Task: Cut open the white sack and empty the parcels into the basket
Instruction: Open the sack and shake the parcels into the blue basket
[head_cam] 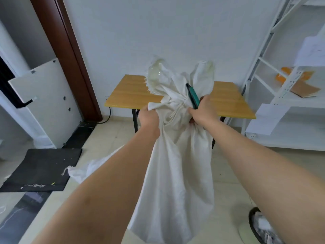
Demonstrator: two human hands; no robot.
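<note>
Head view: sack (175, 173) above open floor (112, 136)

- Both bare forearms reach forward toward twelve o'clock, converging.
- The left hand (149, 117) is fisted, knuckles up, clenched on bunched fabric at its one o'clock side.
- The right hand (202, 110) is closed too, gripping fabric and a green-handled tool that juts toward eleven o'clock.
</note>
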